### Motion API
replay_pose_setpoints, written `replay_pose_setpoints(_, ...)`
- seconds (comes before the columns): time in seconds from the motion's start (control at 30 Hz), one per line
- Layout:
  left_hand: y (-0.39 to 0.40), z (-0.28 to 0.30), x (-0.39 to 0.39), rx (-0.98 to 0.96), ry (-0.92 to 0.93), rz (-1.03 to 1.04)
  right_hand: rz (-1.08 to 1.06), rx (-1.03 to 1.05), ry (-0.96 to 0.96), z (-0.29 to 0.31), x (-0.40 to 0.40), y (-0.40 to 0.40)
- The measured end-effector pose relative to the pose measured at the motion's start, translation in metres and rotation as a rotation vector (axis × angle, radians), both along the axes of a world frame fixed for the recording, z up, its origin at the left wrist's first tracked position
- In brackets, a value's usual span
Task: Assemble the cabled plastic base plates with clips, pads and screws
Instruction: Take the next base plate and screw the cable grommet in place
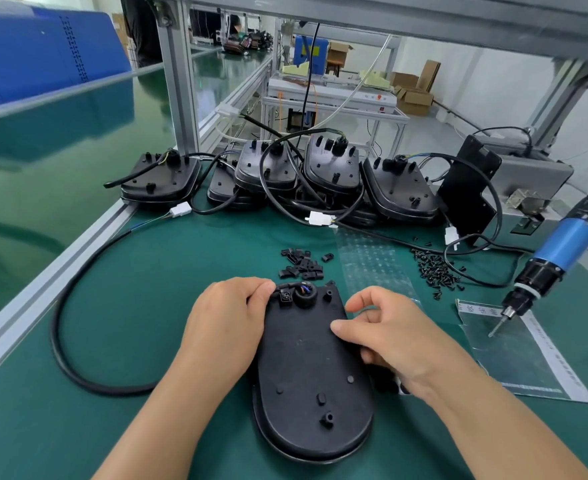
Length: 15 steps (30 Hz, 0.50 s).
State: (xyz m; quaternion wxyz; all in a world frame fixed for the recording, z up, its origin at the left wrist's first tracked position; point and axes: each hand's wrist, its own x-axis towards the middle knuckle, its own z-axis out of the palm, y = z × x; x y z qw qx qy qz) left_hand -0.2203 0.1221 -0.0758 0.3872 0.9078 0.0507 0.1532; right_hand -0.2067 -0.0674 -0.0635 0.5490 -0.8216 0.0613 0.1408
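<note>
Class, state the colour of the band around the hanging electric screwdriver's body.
Blue, on the hanging electric screwdriver; clearest in the head view.

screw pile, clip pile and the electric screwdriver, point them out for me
screw pile (436,270), head view, middle of the heap
clip pile (301,264), head view, centre of the cluster
electric screwdriver (568,241), head view, blue body section

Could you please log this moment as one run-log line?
step: seating cable on plate | left hand: grips plate top by the cable | right hand: rests on plate edge | clips, screws: loose on mat
</note>
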Motion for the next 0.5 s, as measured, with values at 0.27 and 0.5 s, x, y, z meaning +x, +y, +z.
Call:
replay_pose_setpoints(0.27,-0.001,-0.002,0.003,0.015,0.020,-0.004,0.065,0.015,-0.051,-0.002,0.001,-0.003)
replay_pose_setpoints(0.5,0.079,0.003,0.026,0.381,0.072,0.413,-0.104,0.252,-0.010,-0.006,-0.002,-0.014)
